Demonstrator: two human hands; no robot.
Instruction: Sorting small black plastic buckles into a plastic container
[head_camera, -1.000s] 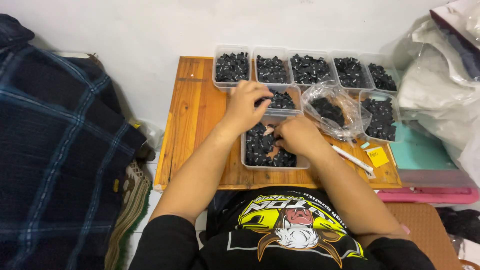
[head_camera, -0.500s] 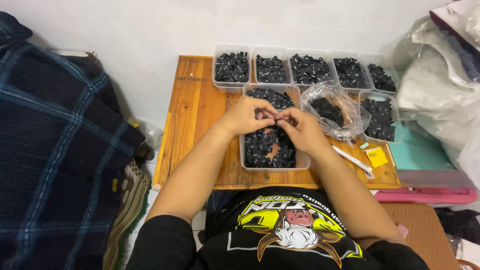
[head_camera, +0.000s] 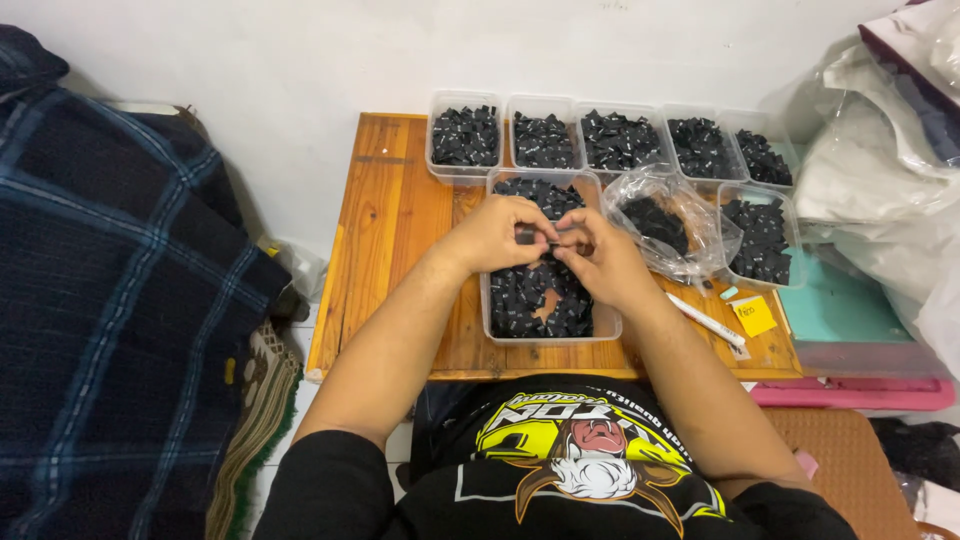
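Observation:
My left hand (head_camera: 497, 233) and my right hand (head_camera: 597, 255) meet fingertip to fingertip above a clear plastic tub (head_camera: 604, 325) full of small black fabric labels (head_camera: 530, 300). Both pinch a small black label (head_camera: 545, 237) between them. A second tub (head_camera: 500, 181) of the same labels lies just behind the hands. The tubs rest on a low wooden table (head_camera: 390, 230).
Several more clear tubs of black labels (head_camera: 466, 137) line the table's back edge, with another (head_camera: 762, 238) at right. A crumpled clear bag (head_camera: 668, 222) holds more labels. A white pen (head_camera: 706, 320) and yellow note (head_camera: 753, 315) lie front right. Dark plaid cloth (head_camera: 110, 300) fills the left; white bags (head_camera: 880, 180) right.
The hands rose from the front tub and came together; a second ago my left hand reached toward the rear tub and my right dipped into the front one.

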